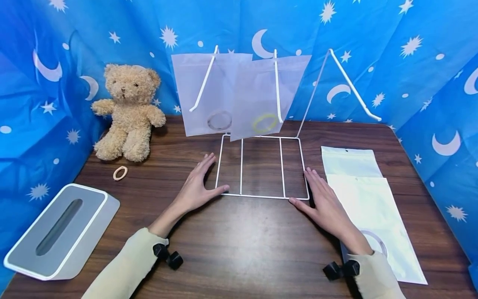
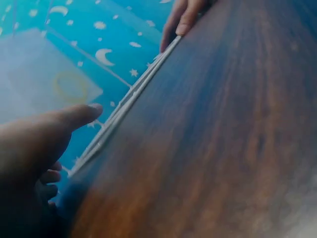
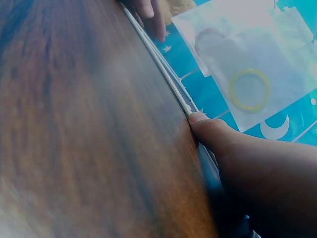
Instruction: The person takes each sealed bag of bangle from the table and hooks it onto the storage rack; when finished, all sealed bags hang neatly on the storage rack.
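Observation:
A white wire rack (image 1: pixel 261 197) stands on the table, with three slanted arms at its back. Two translucent zip pouches hang from it: the left pouch (image 1: pixel 201 79) with a pale ring inside, the right pouch (image 1: pixel 254 87) with a yellow ring (image 3: pixel 233 91). The third arm (image 1: pixel 349 81) carries nothing. By the rack's front left corner is my left hand (image 1: pixel 196 187), fingers spread along the side bar, thumb near the front bar. My right hand (image 1: pixel 325 203) rests at the front right corner, its fingers straight. In the right wrist view, the right thumb (image 3: pixel 213 131) touches the wire.
White pouches (image 1: pixel 358 193) lie overlapping at the right, partly beneath my right forearm; one shows a ring. At the left are a teddy bear (image 1: pixel 130 112), a small wooden ring (image 1: pixel 115 174) and a grey-topped tissue box (image 1: pixel 82 224). A blue star-patterned cloth (image 1: pixel 239 20) surrounds the table.

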The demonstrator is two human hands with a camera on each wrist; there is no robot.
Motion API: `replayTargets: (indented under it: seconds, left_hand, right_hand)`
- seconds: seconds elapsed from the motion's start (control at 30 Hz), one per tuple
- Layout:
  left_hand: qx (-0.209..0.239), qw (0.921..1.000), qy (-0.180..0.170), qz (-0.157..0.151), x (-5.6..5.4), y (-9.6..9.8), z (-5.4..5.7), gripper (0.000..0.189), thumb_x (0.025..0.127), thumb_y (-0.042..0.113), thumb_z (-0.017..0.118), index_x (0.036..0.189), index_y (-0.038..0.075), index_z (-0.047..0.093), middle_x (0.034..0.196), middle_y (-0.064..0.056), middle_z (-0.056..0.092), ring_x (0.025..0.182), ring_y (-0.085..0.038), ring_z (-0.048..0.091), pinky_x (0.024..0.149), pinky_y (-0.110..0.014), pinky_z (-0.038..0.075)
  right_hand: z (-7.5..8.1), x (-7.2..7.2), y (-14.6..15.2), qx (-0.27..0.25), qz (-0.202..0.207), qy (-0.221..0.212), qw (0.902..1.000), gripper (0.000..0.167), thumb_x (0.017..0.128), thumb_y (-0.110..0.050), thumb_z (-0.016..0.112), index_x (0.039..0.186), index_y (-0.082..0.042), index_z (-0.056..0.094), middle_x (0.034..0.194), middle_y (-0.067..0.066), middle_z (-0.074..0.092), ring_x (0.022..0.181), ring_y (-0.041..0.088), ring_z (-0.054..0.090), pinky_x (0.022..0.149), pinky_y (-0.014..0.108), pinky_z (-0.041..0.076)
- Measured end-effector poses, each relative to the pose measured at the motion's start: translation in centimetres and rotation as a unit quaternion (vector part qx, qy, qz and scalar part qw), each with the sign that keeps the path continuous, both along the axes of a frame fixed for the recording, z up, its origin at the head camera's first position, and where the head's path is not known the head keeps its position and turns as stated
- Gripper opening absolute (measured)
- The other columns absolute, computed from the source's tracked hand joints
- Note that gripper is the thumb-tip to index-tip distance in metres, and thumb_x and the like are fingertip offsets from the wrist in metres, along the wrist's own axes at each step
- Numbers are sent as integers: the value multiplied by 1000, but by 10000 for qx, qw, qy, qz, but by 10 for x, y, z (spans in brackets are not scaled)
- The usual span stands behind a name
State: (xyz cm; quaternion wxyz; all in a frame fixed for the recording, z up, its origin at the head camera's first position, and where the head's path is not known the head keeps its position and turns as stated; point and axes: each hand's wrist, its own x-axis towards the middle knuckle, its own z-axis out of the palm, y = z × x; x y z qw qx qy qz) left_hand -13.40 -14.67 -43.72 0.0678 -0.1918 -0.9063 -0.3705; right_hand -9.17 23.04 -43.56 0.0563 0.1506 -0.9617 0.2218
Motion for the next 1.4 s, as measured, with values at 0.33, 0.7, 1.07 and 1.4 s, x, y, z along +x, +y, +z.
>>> replayTargets:
  seconds: [0.33, 0.7, 1.07, 1.4]
  left_hand:
    - [-1016, 9934, 489, -206, 1, 4, -4, 101, 78, 66, 69, 152, 5, 35, 156, -8, 33, 145, -24, 25, 118, -46, 14]
    - [-1132, 9920, 516, -214, 1, 3, -6, 102, 78, 68, 68, 152, 6, 34, 156, -6, 34, 145, -22, 25, 118, -45, 12]
    - [-1113, 9921, 545, -191, 0, 2, -8, 101, 78, 67, 69, 151, 5, 37, 156, -6, 35, 145, -22, 26, 118, -45, 13]
    - [-1120, 9922, 498, -236, 2, 2, -7, 101, 78, 66, 70, 151, 5, 35, 156, -7, 34, 145, -22, 25, 118, -45, 12]
  right_hand:
    - [0, 1, 3, -3, -21, 33, 10000, 95, 89, -59, 62, 155, -3, 23, 158, 19, 25, 145, 34, 19, 113, 56, 20]
    - [1, -2, 2, -143, 16, 31, 9999, 92, 90, -58, 61, 155, -6, 24, 158, 17, 26, 145, 33, 20, 112, 58, 22]
    - [44, 4, 43, -654, -460, 333, 9962, 80, 94, -36, 65, 154, -2, 24, 156, 25, 23, 140, 46, 23, 115, 57, 16]
    - [56, 30, 113, 455, -2668, -2034, 9409, 106, 93, -51, 59, 145, 21, 0, 131, 53, 18, 119, 69, 18, 95, 78, 22]
